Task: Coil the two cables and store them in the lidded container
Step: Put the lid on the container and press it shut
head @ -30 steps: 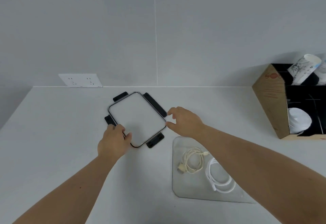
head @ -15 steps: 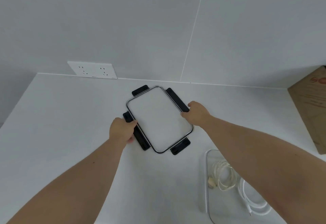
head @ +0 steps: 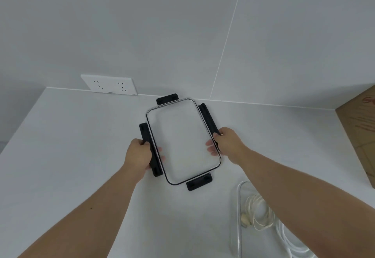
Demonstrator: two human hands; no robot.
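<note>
A clear lid [head: 182,142] with black clip flaps on its four sides is held above the white counter, near the back wall. My left hand [head: 140,155] grips its left long flap and my right hand [head: 227,146] grips its right long flap, fingers showing through the clear panel. At the lower right stands the clear container [head: 236,217], partly covered by my right forearm. Inside it lie a coiled cream cable [head: 258,215] and a coiled white cable [head: 292,245].
A white double wall socket [head: 109,85] sits on the wall at the counter's back left. A brown cardboard box [head: 359,133] stands at the right edge. The white counter [head: 71,156] spreads to the left.
Both hands have gone from touching the lid's edges to gripping its long side flaps. The lid has turned toward upright in view and risen. The view has shifted left, cutting off the box.
</note>
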